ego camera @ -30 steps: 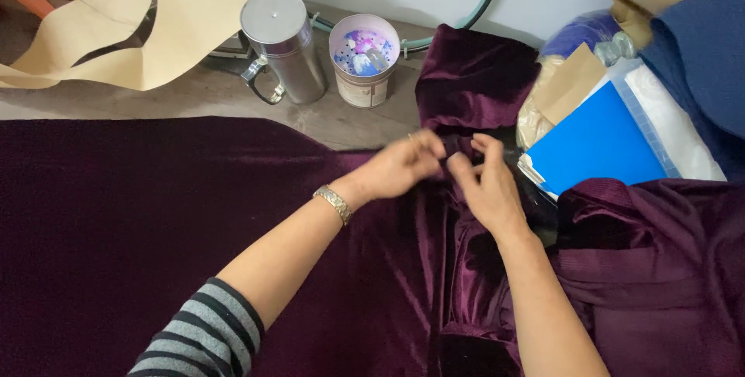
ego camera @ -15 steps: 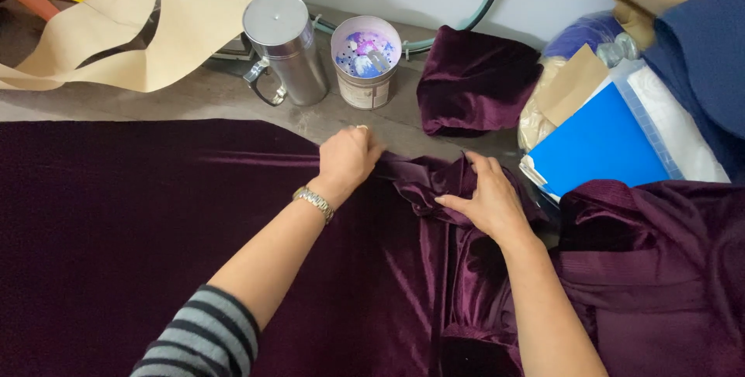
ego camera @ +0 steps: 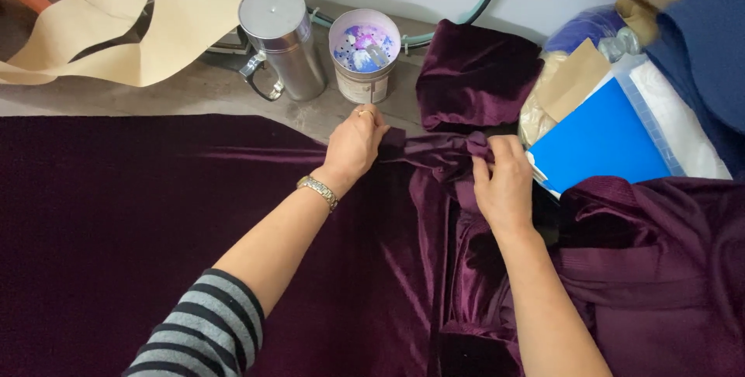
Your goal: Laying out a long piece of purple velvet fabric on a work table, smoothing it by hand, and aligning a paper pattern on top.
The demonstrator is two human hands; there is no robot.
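A large sheet of dark purple velvet fabric (ego camera: pixel 140 222) covers the table and bunches into folds at the right. My left hand (ego camera: pixel 353 144), with a metal watch on the wrist, pinches the fabric's far edge near the table's back. My right hand (ego camera: pixel 503 183) grips a gathered fold of the same fabric a little to the right. Between the two hands the cloth is stretched into a creased band.
Behind the hands stand a metal cylinder mug (ego camera: pixel 283 39) and a small paint-stained tub (ego camera: pixel 364 55). A folded purple velvet piece (ego camera: pixel 473 74) lies at the back. A blue folder (ego camera: pixel 601 140), tan paper patterns (ego camera: pixel 140 28) and more velvet (ego camera: pixel 660 268) lie around.
Both hands were close together on a bunch of fabric. The left hand moved left along the edge, spreading the cloth, and now both have shifted slightly right with the fold.
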